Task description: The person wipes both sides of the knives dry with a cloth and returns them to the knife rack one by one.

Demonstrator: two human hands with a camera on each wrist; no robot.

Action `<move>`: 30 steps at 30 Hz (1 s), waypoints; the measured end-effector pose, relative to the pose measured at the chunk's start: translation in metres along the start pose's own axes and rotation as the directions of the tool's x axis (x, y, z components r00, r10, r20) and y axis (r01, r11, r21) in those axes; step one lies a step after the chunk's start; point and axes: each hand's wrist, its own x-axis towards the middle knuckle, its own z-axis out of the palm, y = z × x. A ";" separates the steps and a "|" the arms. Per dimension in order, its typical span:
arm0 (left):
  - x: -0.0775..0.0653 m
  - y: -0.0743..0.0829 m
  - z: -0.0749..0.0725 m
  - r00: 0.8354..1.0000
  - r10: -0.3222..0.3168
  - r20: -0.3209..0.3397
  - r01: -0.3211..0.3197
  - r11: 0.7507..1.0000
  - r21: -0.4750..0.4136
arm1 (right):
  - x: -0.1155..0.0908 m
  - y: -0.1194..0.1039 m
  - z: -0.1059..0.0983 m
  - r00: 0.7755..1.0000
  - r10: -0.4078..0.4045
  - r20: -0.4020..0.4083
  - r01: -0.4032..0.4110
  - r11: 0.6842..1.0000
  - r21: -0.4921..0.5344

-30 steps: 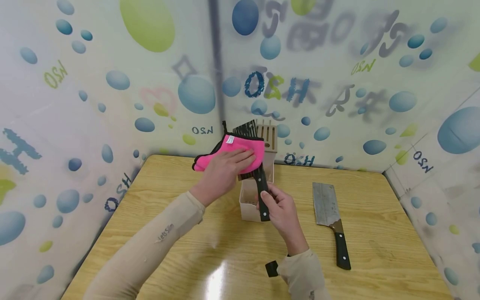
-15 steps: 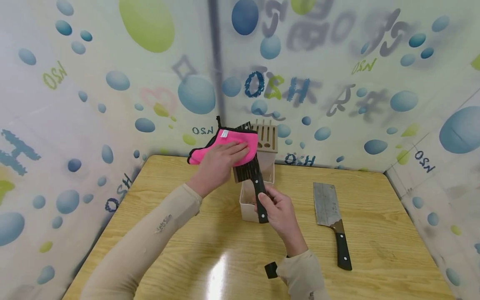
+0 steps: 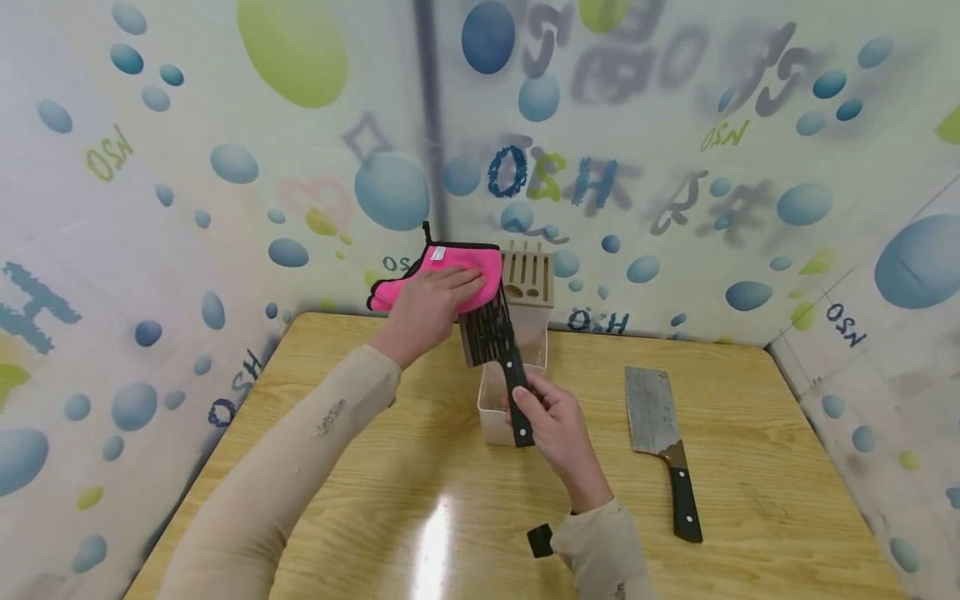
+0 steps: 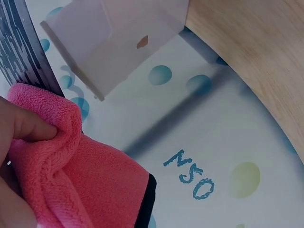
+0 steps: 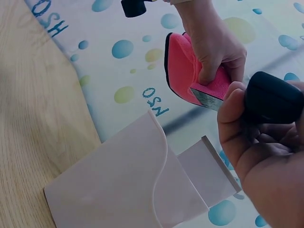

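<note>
I have the left hand [image 3: 429,307] pinching a pink cloth [image 3: 465,256] folded round the blade of a knife [image 3: 489,330]; my right hand [image 3: 557,423] grips that knife's black handle, the knife tilted and raised near the white knife holder [image 3: 534,320]; I see a cleaver [image 3: 657,421] lying flat on the wooden table [image 3: 750,467], to the right.

Beneath your hands [image 3: 429,310] spreads a yellowish wood-grain tabletop [image 3: 738,408] with rounded far corners. Beyond them, you face a pale wall [image 3: 660,92] printed with blue and green bubbles [image 3: 392,192] and mirrored "H2O" lettering [image 3: 596,179]. Similar side walls [image 3: 187,333] flank you. Nearer you than your hands, a bright reflection [image 3: 432,542] gleams.
</note>
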 end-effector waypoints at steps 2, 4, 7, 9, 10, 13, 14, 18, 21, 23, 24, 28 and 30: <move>0.001 -0.003 0.001 1.000 -0.003 -0.004 0.003 1.000 0.000 | 0.000 0.001 0.000 1.000 0.010 0.005 -0.010 1.000 -0.004; 0.002 -0.006 0.003 1.000 -0.005 -0.015 0.005 1.000 -0.006 | -0.001 0.001 -0.001 1.000 0.015 0.010 -0.015 1.000 -0.010; 0.003 -0.010 0.004 0.999 -0.009 -0.034 0.009 1.000 -0.020 | -0.002 0.001 -0.001 1.000 0.011 0.021 -0.011 1.000 -0.016; 0.003 -0.013 0.003 0.999 -0.016 -0.042 0.015 0.999 -0.029 | -0.002 0.002 -0.001 1.000 0.002 0.030 -0.002 1.000 -0.018; 0.004 -0.015 0.003 0.999 -0.024 -0.040 0.023 0.999 -0.033 | -0.003 0.002 -0.002 0.999 -0.003 0.035 0.004 1.000 -0.020; 0.005 -0.019 0.001 0.998 -0.044 -0.036 0.043 0.998 -0.038 | -0.003 0.002 -0.002 0.999 -0.018 0.049 0.020 0.999 -0.034; 0.005 -0.019 0.000 0.998 -0.051 -0.035 0.050 0.998 -0.040 | -0.004 0.002 -0.002 0.998 -0.020 0.052 0.023 0.999 -0.043; 0.007 -0.021 0.000 0.997 -0.066 -0.043 0.064 0.997 -0.045 | -0.004 0.000 -0.003 0.998 -0.021 0.058 0.026 0.997 -0.078; 0.006 -0.020 0.001 0.996 -0.064 -0.056 0.062 0.997 -0.051 | -0.004 -0.001 -0.003 0.998 -0.023 0.061 0.028 0.996 -0.081; 0.005 -0.019 0.001 0.996 -0.062 -0.059 0.059 0.997 -0.056 | -0.004 -0.002 -0.003 0.998 -0.027 0.060 0.031 0.997 -0.076; 0.005 -0.019 0.002 0.996 -0.060 -0.063 0.056 0.997 -0.057 | -0.004 -0.002 -0.003 0.998 -0.026 0.058 0.031 0.997 -0.071; 0.003 -0.017 0.005 0.995 -0.056 -0.079 0.051 0.996 -0.073 | -0.004 -0.002 -0.003 0.999 -0.024 0.044 0.026 0.999 -0.046; 0.002 -0.015 0.006 0.995 -0.053 -0.090 0.046 0.996 -0.075 | -0.003 -0.001 -0.003 0.999 -0.020 0.035 0.022 0.999 -0.033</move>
